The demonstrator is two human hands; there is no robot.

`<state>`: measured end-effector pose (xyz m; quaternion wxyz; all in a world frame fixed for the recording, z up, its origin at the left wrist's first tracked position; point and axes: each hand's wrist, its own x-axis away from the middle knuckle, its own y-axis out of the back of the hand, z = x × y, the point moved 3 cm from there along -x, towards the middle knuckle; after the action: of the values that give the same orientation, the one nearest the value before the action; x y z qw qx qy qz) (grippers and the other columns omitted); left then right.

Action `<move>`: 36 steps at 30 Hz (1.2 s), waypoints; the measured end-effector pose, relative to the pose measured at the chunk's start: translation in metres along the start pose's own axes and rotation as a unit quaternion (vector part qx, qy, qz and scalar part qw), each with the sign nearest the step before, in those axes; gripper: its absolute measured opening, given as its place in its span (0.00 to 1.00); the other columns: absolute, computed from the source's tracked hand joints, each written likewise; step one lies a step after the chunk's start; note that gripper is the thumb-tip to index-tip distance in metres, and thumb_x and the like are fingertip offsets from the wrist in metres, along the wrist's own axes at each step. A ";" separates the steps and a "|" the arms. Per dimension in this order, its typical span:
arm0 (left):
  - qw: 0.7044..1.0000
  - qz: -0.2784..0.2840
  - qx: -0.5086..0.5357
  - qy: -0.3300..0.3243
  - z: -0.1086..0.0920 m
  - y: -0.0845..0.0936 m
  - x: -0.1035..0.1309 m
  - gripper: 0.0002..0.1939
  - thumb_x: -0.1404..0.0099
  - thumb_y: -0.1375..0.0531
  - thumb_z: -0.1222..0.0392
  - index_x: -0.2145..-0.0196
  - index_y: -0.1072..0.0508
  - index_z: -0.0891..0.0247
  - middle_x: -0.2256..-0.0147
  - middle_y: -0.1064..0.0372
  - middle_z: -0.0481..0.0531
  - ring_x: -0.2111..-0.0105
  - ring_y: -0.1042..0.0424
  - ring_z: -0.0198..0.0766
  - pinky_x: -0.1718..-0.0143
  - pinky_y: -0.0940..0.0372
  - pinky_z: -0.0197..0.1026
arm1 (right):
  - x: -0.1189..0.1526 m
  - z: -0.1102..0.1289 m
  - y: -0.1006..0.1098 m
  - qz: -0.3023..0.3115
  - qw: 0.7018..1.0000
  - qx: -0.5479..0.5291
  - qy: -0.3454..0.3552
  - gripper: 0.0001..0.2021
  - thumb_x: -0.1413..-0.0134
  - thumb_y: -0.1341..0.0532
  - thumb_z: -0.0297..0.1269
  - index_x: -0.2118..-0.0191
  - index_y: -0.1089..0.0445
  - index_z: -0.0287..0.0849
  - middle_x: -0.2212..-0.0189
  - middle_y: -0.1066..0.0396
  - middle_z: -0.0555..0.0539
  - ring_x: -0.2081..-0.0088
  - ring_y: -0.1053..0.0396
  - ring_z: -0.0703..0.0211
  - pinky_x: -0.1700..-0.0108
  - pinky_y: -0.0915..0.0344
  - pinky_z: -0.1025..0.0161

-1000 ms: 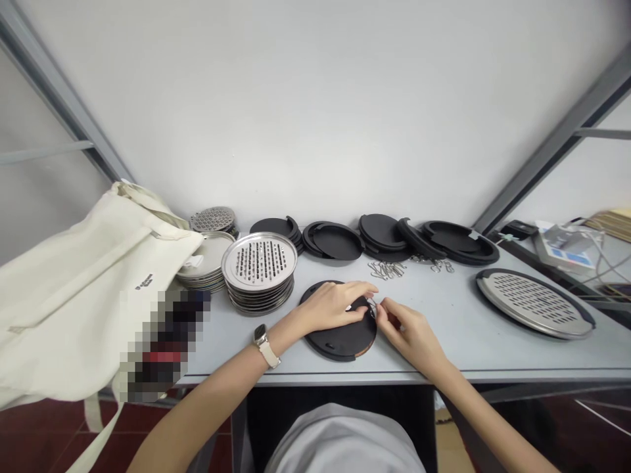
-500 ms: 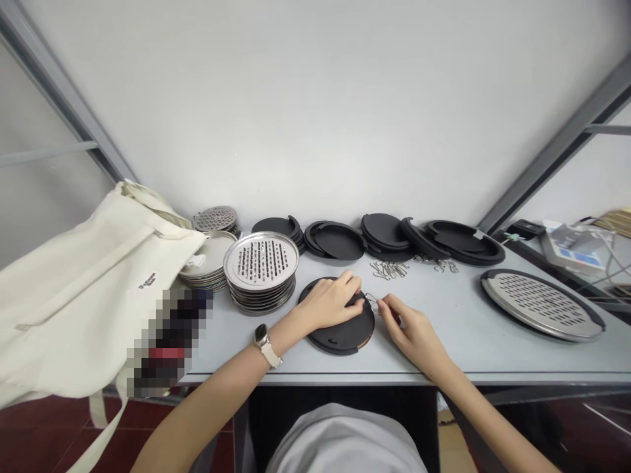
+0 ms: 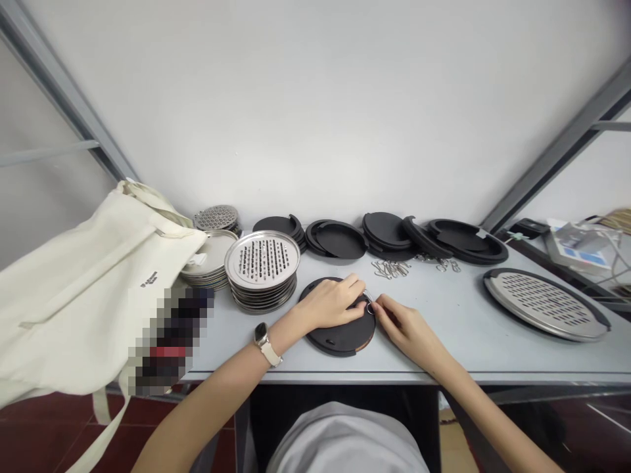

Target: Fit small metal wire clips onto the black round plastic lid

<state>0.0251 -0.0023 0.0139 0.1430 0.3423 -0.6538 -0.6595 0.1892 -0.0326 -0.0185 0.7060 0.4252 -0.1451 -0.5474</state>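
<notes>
A round black plastic disc (image 3: 340,338) lies on the table in front of me, with an orange-brown strip at its lower right edge. My left hand (image 3: 332,303) rests over the disc, its fingers curled and thumb bent near the right rim, holding it. Beside that rim, my right hand (image 3: 398,323) pinches a small metal ring clasp (image 3: 369,306) between thumb and forefinger. The clasp touches the disc's edge; how it is joined there cannot be made out. Several similar metal clasps (image 3: 391,269) lie in a loose pile beyond my hands.
Stacked round metal graters (image 3: 262,259) stand on the left, near a cream cloth bag (image 3: 98,289). Black discs and rims (image 3: 340,240) line the wall. A grater in a black rim (image 3: 547,305) lies at right. The table's front edge (image 3: 374,378) runs close to me.
My right hand has moved slightly left, bringing the metal clasp against the disc's right edge. My left hand stays on the disc, nearly unmoved.
</notes>
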 end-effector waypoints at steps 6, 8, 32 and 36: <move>0.999 0.000 0.033 0.009 0.000 0.000 0.000 0.10 0.32 0.50 0.55 0.57 0.39 0.63 0.59 0.35 0.53 0.67 0.29 0.39 0.67 0.35 0.40 | -0.001 0.002 0.001 -0.002 1.000 -0.017 0.001 0.12 0.35 0.53 0.40 0.71 0.45 0.45 0.81 0.42 0.55 0.80 0.43 0.64 0.75 0.44 0.68; 0.999 -0.007 0.041 0.012 -0.001 0.000 0.000 0.13 0.32 0.50 0.55 0.52 0.41 0.63 0.57 0.35 0.55 0.65 0.28 0.41 0.66 0.34 0.41 | -0.001 0.001 0.001 0.001 1.000 -0.025 -0.003 0.11 0.35 0.53 0.40 0.70 0.44 0.45 0.80 0.42 0.55 0.79 0.42 0.64 0.74 0.43 0.68; 1.000 -0.007 -0.016 -0.024 -0.005 0.004 0.000 0.12 0.29 0.54 0.56 0.55 0.35 0.63 0.58 0.36 0.52 0.69 0.30 0.35 0.72 0.36 0.37 | 0.000 -0.002 0.000 0.011 0.997 -0.072 -0.034 0.11 0.35 0.52 0.42 0.69 0.45 0.46 0.80 0.44 0.56 0.78 0.43 0.63 0.73 0.44 0.67; 0.999 -0.023 -0.004 -0.031 -0.004 0.002 0.001 0.15 0.29 0.54 0.60 0.48 0.38 0.62 0.53 0.35 0.53 0.64 0.29 0.36 0.68 0.35 0.36 | 0.000 -0.001 0.002 0.002 0.997 -0.073 -0.026 0.10 0.35 0.52 0.41 0.68 0.46 0.46 0.79 0.44 0.56 0.78 0.43 0.63 0.72 0.44 0.67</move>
<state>0.0266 -0.0056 0.0159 0.1087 0.3356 -0.6473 -0.6757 0.1910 -0.0319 -0.0171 0.7322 0.3580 -0.1243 -0.5660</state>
